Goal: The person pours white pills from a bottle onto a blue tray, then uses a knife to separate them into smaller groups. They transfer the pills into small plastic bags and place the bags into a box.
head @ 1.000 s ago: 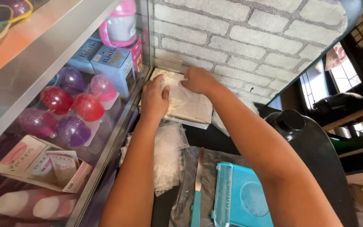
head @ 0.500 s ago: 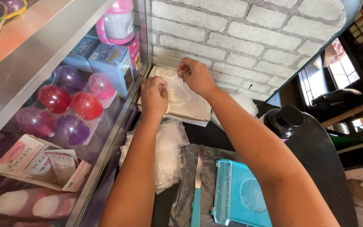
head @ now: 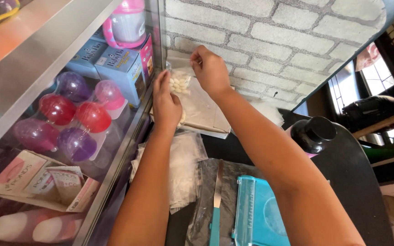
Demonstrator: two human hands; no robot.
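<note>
On the far left, behind the glass of a display case point(head: 115, 150), lie round capsules point(head: 76, 120) in red, purple and pink, with flat pale packets point(head: 37, 180) below them and blue boxes point(head: 115, 64) and a pink-and-white bottle point(head: 126, 23) above. Just right of the glass, the left hand point(head: 166, 102) reaches up along the left edge of the desk, its grip pinching the left side of a small clear plastic bag point(head: 181, 84) that holds a cluster of small white pieces. The bag hangs lifted between the two hands, over a light flat box point(head: 206, 118) at the far edge of the desk, against the white brick wall point(head: 270, 41). The right hand point(head: 211, 70) pinches the bag's top right corner between thumb and fingertips. Below the left forearm lies a heap of clear plastic bags point(head: 183, 168) on the dark desk point(head: 224, 146). Nearer the near edge lie a thin blade with a teal handle point(head: 216, 200) and, just beside it, a teal flat case point(head: 261, 214), partly under the right arm. Further right stands a black round-topped bottle point(head: 314, 133).
</note>
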